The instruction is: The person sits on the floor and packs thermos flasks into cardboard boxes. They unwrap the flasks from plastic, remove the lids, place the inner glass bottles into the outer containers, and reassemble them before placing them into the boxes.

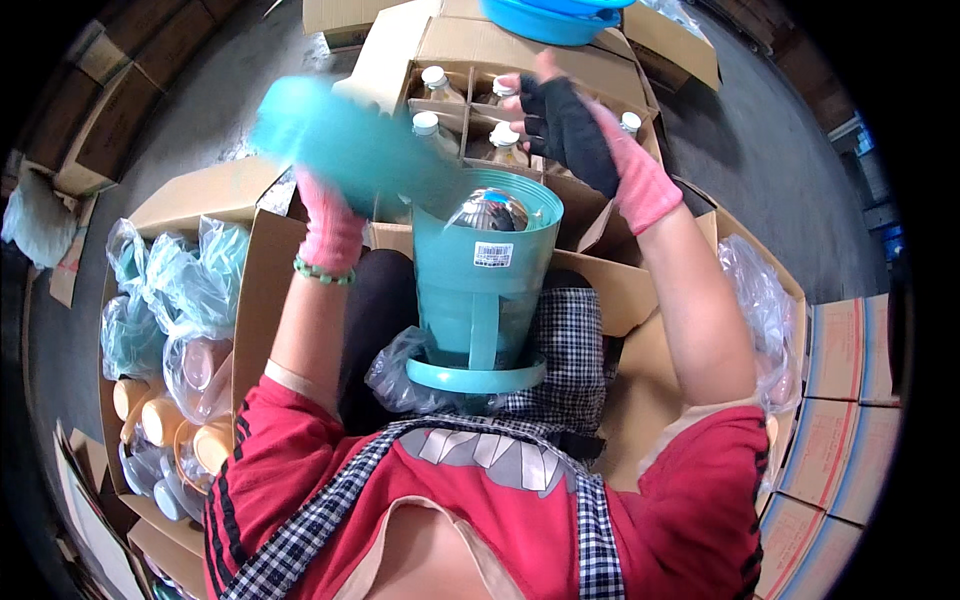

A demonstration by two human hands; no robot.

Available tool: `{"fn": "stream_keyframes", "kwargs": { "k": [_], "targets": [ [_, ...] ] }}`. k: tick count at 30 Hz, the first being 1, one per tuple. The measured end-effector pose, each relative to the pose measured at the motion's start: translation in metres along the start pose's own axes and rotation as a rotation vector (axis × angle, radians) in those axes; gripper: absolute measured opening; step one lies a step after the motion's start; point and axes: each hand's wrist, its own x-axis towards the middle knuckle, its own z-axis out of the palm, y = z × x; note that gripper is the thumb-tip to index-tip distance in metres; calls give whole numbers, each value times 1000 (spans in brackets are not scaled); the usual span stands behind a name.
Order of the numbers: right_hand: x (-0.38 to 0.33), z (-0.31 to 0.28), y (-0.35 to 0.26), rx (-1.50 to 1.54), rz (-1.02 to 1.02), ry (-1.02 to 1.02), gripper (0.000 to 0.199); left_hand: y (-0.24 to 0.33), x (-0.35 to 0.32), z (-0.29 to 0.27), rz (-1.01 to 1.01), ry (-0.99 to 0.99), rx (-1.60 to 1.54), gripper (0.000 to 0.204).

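Note:
A teal plastic jug body (450, 300) stands between my knees, its handle toward me and a white label above it. Inside its threaded mouth shows a shiny silver dome (492, 208). My left hand (328, 215), in a pink-cuffed glove, holds up a teal plastic piece (330, 135), smeared by motion; its lower end passes close to the jug's rim. My left fingers are hidden behind it. My right hand (585, 135), in a black and pink glove, is open with fingers apart and nothing in it. It hovers over white-capped bottles (505, 140) in a divided carton.
Left of me an open carton (250, 290) holds bagged teal parts (195, 280) and peach-coloured pieces (160, 422). On the right lies clear plastic wrap (755, 310) in a box, beside stacked cartons (825, 440). A blue basin (550, 20) sits beyond the bottle carton.

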Motion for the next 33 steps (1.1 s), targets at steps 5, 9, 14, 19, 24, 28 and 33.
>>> {"fn": "stream_keyframes", "kwargs": {
  "k": [5, 9, 14, 19, 24, 28, 33],
  "targets": [
    [12, 5, -2, 228, -218, 40, 73, 8, 33, 53, 290, -286, 1208, 64],
    [27, -26, 67, 303, -238, 64, 67, -4, 8, 44, -128, -335, 1036, 88],
    [6, -18, 85, 336, -121, 99, 69, -21, -21, 46, -273, -149, 1015, 78],
    [15, -30, 91, 494, 63, -70, 65, -28, -34, 62, -198, -154, 1370, 58],
    [-12, -13, 89, 133, -177, 114, 47, -21, -34, 50, -280, -90, 1124, 60],
    [-38, -1, 91, -169, -276, 424, 59, -21, -3, 3, -593, 8, 693, 50],
    [-13, -3, 66, 119, -25, 329, 70, -51, -14, 52, -21, 74, 1311, 52]
  ]
}}
